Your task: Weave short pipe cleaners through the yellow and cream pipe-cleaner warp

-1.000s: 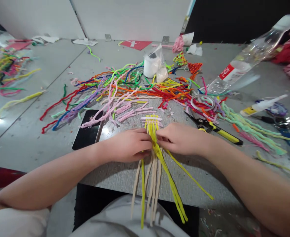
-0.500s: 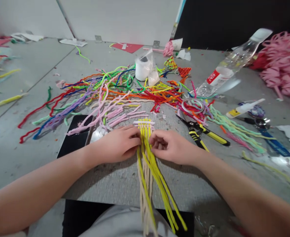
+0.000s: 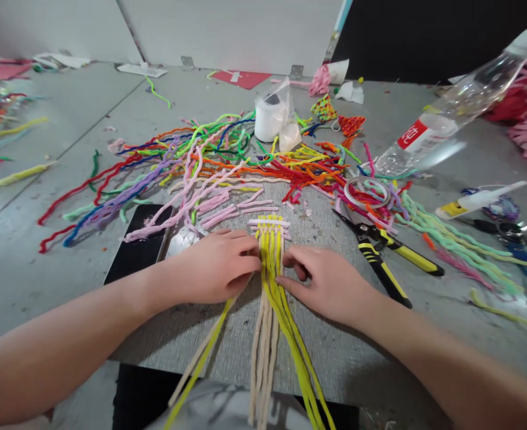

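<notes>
A small woven patch of yellow and cream pipe cleaners (image 3: 270, 230) with pink cross strands lies on the grey board (image 3: 335, 352); its long loose ends trail toward me over the table edge. My left hand (image 3: 216, 266) rests beside the strands on the left, fingers curled and pinching them. My right hand (image 3: 324, 278) lies on the right side, fingertips pressed against the yellow strands.
A big tangle of coloured pipe cleaners (image 3: 227, 158) spreads behind. A black phone (image 3: 138, 245) lies left, yellow-handled pliers (image 3: 389, 251) right. Further off are a tape ring (image 3: 365, 190), a white roll in a bag (image 3: 270, 116), a plastic bottle (image 3: 443, 116) and a glue tube (image 3: 478, 200).
A yellow and a cream strand have swung out to the lower left, away from the bundle. My right hand slid slightly down and flattened against the strands. The view shifted a little.
</notes>
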A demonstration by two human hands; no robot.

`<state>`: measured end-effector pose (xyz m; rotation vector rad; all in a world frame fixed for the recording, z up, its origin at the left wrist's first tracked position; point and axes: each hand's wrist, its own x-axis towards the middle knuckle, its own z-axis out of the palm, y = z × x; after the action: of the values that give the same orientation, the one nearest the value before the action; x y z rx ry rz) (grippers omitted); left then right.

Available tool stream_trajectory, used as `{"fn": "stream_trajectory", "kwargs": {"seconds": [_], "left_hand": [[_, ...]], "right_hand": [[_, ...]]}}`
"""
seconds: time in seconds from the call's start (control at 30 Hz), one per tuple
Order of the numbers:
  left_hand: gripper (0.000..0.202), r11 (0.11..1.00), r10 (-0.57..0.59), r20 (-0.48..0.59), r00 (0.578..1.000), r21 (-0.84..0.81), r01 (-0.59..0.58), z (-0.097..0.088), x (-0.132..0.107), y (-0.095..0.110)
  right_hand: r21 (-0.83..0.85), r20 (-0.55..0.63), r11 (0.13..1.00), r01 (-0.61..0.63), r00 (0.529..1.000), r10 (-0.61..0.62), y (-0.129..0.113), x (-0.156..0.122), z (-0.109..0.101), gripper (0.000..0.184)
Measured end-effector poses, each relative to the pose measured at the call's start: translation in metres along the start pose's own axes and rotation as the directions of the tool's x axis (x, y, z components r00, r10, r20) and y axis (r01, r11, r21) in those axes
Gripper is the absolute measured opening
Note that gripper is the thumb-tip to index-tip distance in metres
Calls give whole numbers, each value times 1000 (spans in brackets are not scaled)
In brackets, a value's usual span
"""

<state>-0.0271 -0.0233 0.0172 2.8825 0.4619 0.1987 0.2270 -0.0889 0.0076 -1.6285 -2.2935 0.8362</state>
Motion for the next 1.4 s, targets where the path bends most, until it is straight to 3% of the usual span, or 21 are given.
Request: {"fn": "stream_trajectory", "kwargs": {"seconds": [0.2, 0.4, 0.5, 0.6, 0.7, 0.83, 1.0, 1.2, 1.3, 1.4], "left_hand": [[17, 992, 124, 68, 990, -28, -122, -4, -1, 2], [9, 978, 198, 116, 973, -90, -188, -11, -3, 8], [16, 973, 218, 140, 966, -109, -204, -13, -4, 13], [9, 973, 222, 169, 960, -103, -207, -12, -3, 17], [2, 973, 231, 178, 956, -67, -223, -10, -1, 20], [4, 972, 233, 156, 960, -52, -228, -8, 0, 20], [5, 950, 281, 91, 955, -164, -264, -11, 0, 18], [11, 951, 278, 47, 959, -152, -268, -12, 0, 16], [11, 961, 249, 7, 968, -126, -246, -8, 2, 13], [11, 964, 219, -44, 975, -144, -223, -1, 4, 8]], "right_hand": [[-92, 2, 995, 36, 999, -36, -5, -3, 6, 9], [-218, 72, 960, 176, 984, -164, -3, -7, 6, 21], [-206, 167, 927, 313, 945, -282, -2, -9, 2, 14], [-181, 230, 875, 449, 885, -406, 0, -8, -1, 17], [-200, 231, 852, 483, 868, -438, 1, -6, -3, 22], [-284, 247, 834, 473, 877, -413, -2, -6, -3, 17], [-356, 249, 787, 504, 863, -440, -2, -8, -4, 16], [-254, 200, 828, 501, 864, -462, 10, -4, -11, 24], [-145, 150, 812, 565, 824, -546, 14, -2, -11, 20], [-143, 90, 774, 617, 787, -611, 16, 0, -7, 16]]}}
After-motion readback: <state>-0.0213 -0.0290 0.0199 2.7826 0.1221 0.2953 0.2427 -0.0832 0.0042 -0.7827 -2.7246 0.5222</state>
